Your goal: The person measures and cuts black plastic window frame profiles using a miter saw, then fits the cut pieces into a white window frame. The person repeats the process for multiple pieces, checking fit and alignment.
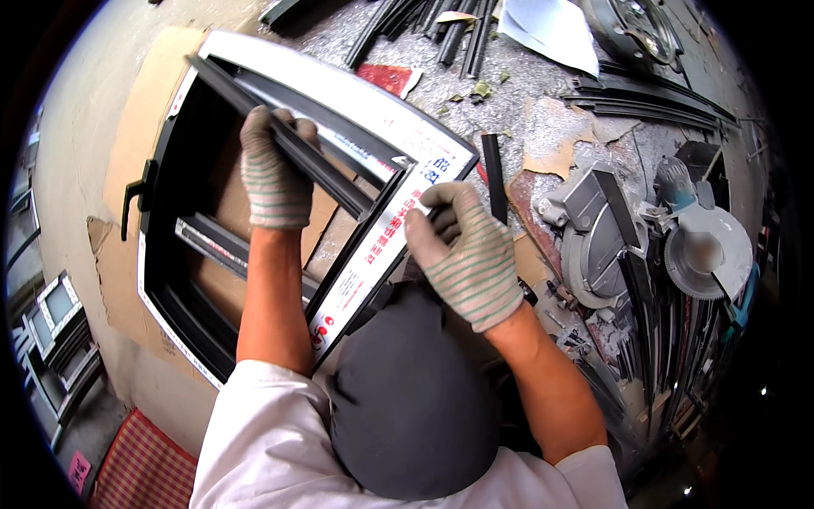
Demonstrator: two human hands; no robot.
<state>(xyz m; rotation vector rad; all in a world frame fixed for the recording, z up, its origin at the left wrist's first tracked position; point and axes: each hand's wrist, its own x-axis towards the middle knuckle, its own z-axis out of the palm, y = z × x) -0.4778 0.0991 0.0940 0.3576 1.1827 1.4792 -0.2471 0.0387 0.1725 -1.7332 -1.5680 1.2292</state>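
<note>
Left hand (280, 182) wrapped firmly round a black strip (326, 174), which slants over the white frame (339, 85) from its far left corner toward the right rail (369, 242). Right hand (471, 259) half-curled, thumb and forefinger parted by that rail, nothing seen in it; cannot tell if it touches. My judgement: watch both strip ends for swing, avoid twisting it, keep its edges off the white faces, steady the frame with the free hand.
</note>
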